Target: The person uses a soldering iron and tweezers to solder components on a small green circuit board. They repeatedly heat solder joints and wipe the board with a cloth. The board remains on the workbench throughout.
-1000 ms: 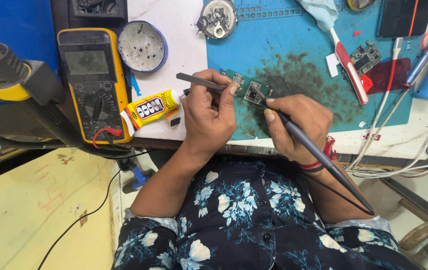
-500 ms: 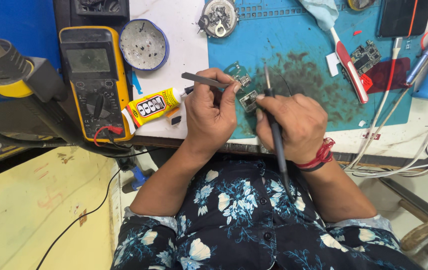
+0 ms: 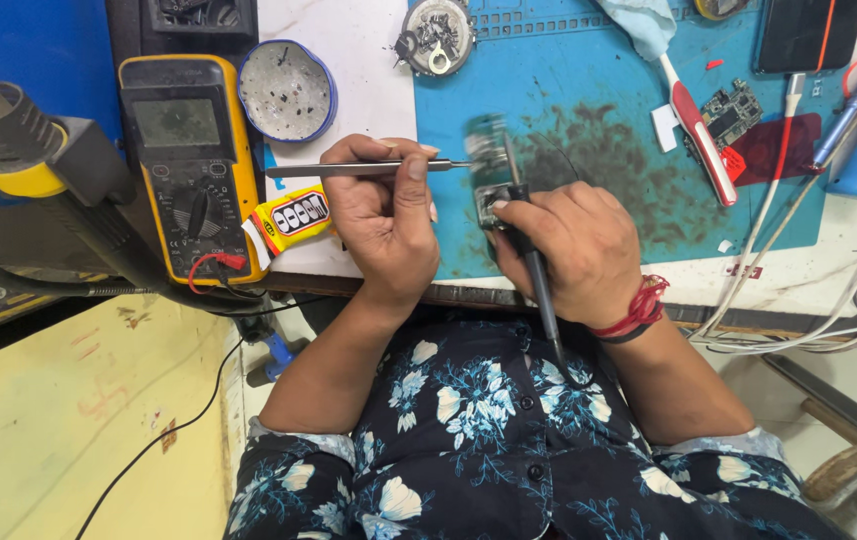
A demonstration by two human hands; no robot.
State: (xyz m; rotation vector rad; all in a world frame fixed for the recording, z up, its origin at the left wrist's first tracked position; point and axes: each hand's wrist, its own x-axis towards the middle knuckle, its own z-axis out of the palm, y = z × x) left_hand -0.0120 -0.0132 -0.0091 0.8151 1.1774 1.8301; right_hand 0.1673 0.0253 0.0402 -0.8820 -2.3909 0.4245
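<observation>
While blurred, circuit board (image 3: 489, 160) | left hand (image 3: 383, 215): tweezers (image 3: 368, 169) | right hand (image 3: 568, 250): soldering iron (image 3: 533, 265)

A yellow multimeter (image 3: 191, 170) lies left of the blue mat (image 3: 608, 150), its grey rectangular screen (image 3: 176, 122) blank; just right of it lies a small yellow-and-white glue tube (image 3: 290, 220) with a dark label

Tweezers (image 3: 368, 168): bare metal, smooth, dull sheen. Work mat (image 3: 608, 200): matt blue rubbery sheet, stained dark brown. Multimeter (image 3: 188, 165): yellow casing, dark matt plastic face. Glue tube (image 3: 290, 220): glossy yellow. Round tin (image 3: 286, 90): scuffed grey metal inside. Wrist thread (image 3: 638, 308): red cloth.
</observation>
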